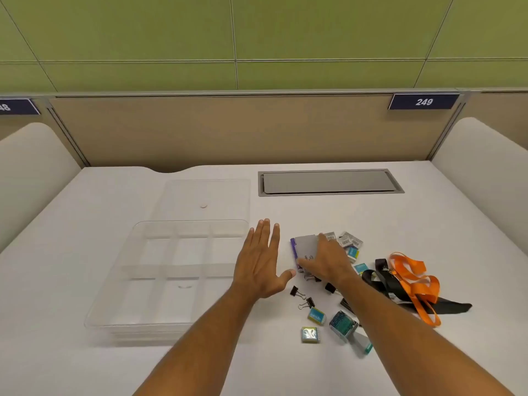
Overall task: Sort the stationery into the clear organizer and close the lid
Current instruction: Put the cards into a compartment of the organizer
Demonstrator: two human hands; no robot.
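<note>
Your left hand [261,260] hovers flat over the white worktop [371,218], fingers spread and empty, just beside the right edge of the clear organizer [171,275]. The organizer sits at about nine o'clock from that hand, its divided compartments all bare. Its clear lid [205,200] lies flat on the worktop at twelve o'clock from the organizer, touching or nearly touching its far rim; you cannot tell which.

Your right hand [325,262] rests palm-down on a grey card with a purple edge [303,247], thumb at the card's near corner and fingers laid over its far side. Whether it is pinching the card or only pressing on it, you cannot tell.

The rest of the stationery is scattered around that hand. At one o'clock from it lie several small wrapped packets [348,241]. At six o'clock, two black binder clips [303,297] lie close together, and another black clip [330,287] shows just beside your right wrist. Farther toward you, at about six o'clock, sit two small teal-and-yellow packets [316,315], one nearer you than the other, and a teal stamp-like block with a grey handle [343,324] to their right. At four o'clock, an orange lanyard [411,275] lies tangled over a black lanyard [380,278].

A grey cable hatch [328,182] is set into the worktop at twelve o'clock.
</note>
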